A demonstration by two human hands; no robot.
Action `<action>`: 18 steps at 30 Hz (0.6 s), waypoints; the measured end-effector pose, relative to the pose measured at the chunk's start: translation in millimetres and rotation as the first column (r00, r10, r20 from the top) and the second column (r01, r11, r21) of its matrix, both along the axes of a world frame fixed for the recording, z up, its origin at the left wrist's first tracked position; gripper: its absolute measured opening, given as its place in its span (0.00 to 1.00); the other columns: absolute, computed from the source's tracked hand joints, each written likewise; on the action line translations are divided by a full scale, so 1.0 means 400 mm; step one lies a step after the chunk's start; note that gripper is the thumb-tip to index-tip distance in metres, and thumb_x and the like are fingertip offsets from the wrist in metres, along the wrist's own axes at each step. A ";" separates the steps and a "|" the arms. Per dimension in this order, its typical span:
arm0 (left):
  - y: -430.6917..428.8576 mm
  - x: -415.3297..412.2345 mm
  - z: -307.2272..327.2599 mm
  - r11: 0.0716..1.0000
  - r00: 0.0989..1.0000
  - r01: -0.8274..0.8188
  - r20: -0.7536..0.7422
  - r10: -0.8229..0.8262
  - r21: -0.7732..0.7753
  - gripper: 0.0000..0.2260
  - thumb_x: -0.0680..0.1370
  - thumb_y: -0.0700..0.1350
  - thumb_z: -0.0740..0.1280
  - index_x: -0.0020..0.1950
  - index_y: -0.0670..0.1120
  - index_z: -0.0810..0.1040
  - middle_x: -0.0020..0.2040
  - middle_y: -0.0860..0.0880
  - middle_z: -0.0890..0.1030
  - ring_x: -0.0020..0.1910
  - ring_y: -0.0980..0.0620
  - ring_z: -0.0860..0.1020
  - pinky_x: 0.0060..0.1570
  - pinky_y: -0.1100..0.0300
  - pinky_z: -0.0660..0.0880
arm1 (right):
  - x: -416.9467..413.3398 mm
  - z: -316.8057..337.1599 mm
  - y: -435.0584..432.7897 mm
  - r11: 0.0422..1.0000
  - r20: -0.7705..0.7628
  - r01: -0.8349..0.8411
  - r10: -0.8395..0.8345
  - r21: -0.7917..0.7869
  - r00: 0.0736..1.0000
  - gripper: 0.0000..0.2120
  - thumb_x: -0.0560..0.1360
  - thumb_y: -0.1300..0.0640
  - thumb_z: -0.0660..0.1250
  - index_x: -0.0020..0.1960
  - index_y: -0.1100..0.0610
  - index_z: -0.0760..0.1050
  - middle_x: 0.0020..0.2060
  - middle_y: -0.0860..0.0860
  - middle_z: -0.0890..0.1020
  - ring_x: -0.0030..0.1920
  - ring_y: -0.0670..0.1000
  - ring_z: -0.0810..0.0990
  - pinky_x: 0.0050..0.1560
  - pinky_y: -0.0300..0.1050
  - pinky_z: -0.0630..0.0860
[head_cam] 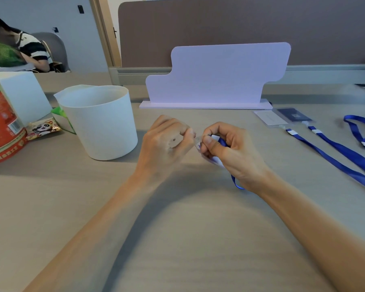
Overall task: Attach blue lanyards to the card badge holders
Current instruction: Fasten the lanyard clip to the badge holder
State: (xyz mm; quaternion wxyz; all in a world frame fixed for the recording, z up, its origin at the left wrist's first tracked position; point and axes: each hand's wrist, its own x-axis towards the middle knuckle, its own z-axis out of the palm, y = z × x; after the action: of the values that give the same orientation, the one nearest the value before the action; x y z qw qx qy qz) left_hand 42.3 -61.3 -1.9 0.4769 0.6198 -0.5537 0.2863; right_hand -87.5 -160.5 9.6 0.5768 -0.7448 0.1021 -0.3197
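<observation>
On the table [76, 207] a white tub [101, 125] stands left of centre, a panda-print packet [43, 128], a red package [0, 127] and a white box [23, 95] beside it; a pale stepped board [217, 74] stands upright before a brown partition [240, 24]

Soft even light filling scene; arms [105, 218] casting broad faint shadows across table [51, 197]; hands [167, 144] blurring slightly; edges bending.

Right hand [226, 148] is hiding most of the blue lanyard [237, 184]; badge holder [198, 141] is showing only as blur. Other lanyards [346, 157] are running off right edge.
</observation>
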 end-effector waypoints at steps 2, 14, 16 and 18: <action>0.004 0.000 -0.002 1.000 1.000 0.005 -0.014 -0.005 -0.014 0.09 0.76 0.39 0.66 0.37 0.40 0.81 0.37 0.51 0.82 0.39 0.49 0.75 0.39 0.59 0.73 | 0.003 -0.004 0.001 1.000 -0.002 0.015 -0.015 0.005 1.000 0.12 0.79 0.67 0.62 0.38 0.56 0.76 0.29 0.48 0.80 0.34 0.49 0.77 0.44 0.51 0.79; 0.025 0.004 0.019 0.934 0.949 0.227 -0.278 -0.149 0.275 0.07 0.79 0.44 0.64 0.47 0.47 0.82 0.48 0.53 0.77 0.53 0.54 0.74 0.58 0.63 0.68 | -0.008 0.018 -0.025 0.983 0.078 -0.031 0.017 0.182 0.997 0.11 0.80 0.66 0.60 0.40 0.57 0.73 0.34 0.51 0.78 0.38 0.50 0.77 0.41 0.40 0.76; 0.029 0.005 0.022 0.911 0.906 0.305 -0.380 -0.187 0.277 0.06 0.79 0.41 0.65 0.44 0.45 0.80 0.46 0.51 0.76 0.50 0.54 0.76 0.54 0.64 0.70 | -0.015 0.029 -0.035 0.966 0.130 -0.028 -0.006 0.256 0.992 0.11 0.81 0.64 0.59 0.40 0.57 0.72 0.33 0.49 0.78 0.39 0.50 0.79 0.40 0.41 0.76; 0.023 0.005 0.022 0.923 0.900 0.308 -0.385 -0.204 0.231 0.06 0.78 0.41 0.65 0.42 0.45 0.79 0.44 0.50 0.76 0.46 0.54 0.76 0.49 0.62 0.71 | -0.021 0.035 -0.043 0.957 0.147 -0.019 -0.025 0.289 0.989 0.10 0.81 0.63 0.59 0.41 0.57 0.71 0.33 0.49 0.79 0.39 0.50 0.80 0.39 0.42 0.77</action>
State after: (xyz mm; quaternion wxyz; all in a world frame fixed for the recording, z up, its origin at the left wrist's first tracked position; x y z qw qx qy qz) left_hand 44.1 -52.1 6.9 0.5075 0.6442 -0.5719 0.0211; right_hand -96.1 -177.8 23.6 0.6849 -0.6263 0.1054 -0.3571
